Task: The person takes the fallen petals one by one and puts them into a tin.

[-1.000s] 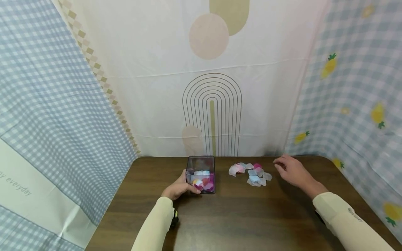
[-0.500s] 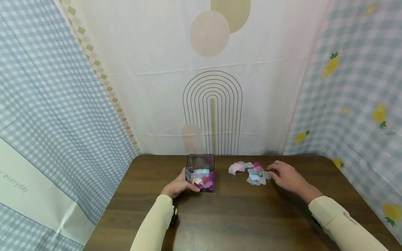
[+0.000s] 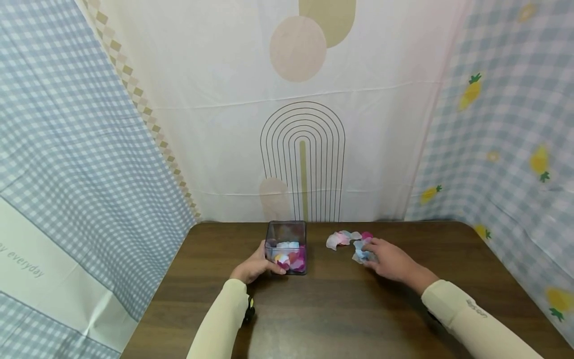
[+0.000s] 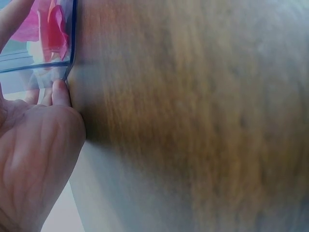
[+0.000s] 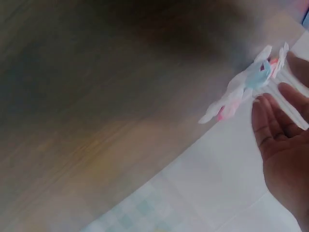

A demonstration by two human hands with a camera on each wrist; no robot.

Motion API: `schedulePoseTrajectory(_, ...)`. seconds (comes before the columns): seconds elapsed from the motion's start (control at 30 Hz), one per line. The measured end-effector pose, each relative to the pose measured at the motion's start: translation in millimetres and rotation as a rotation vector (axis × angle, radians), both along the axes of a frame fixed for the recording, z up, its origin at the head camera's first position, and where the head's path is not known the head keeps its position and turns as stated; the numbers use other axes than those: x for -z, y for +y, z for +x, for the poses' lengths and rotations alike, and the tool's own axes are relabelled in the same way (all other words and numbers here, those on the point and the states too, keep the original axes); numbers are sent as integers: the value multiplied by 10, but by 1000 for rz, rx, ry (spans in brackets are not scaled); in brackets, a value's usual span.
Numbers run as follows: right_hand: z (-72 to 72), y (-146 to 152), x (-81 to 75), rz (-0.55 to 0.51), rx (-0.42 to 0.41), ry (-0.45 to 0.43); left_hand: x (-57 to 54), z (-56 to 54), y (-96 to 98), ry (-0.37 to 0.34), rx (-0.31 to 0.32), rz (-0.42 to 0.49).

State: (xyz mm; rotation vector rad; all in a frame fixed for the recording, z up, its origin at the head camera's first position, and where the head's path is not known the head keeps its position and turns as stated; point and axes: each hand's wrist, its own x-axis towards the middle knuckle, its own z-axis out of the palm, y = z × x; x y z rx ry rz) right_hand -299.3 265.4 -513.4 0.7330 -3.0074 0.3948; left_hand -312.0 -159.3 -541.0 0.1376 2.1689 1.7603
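My left hand [image 3: 255, 266] grips a clear plastic box [image 3: 286, 230] at its near left corner, thumb along the front and fingers around the side. Inside the box lie several fabric petals [image 3: 293, 259] in white, yellow, orange and magenta; some pink ones [image 4: 57, 34] show through the wall in the left wrist view. My right hand [image 3: 392, 260] reaches over a small heap of pale blue and white petals [image 3: 360, 252], partly hiding it. In the right wrist view the right hand's fingers [image 5: 260, 116] are loosely bent, with the thumb apart from them and petals [image 5: 236, 87] just beyond.
Pink and white petals [image 3: 339, 240] lie between the box and the right hand, with a magenta petal [image 3: 366, 235] behind. The brown wooden table [image 3: 314, 319] ends at a white patterned cloth [image 3: 233, 159]. Checked cloths [image 3: 506, 164] hang at both sides.
My right hand has moved left from beside the heap to over the pale blue petals, covering the right-hand ones. The left hand and the box have stayed in place.
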Motion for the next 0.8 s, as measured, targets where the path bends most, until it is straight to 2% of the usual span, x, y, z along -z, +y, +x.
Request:
schedulePoseTrajectory(0.27, -59, -83, 57, 76, -28, 14, -27, 28, 5, -2, -2, -6)
schedulePoseTrajectory(0.63, -88, -104, 105, 55, -80, 223, 23, -15, -3, 6, 4, 12)
schedulePoseTrajectory(0.8, -114, -96, 139, 32, -75, 248, 25, -20, -13, 5, 5, 17)
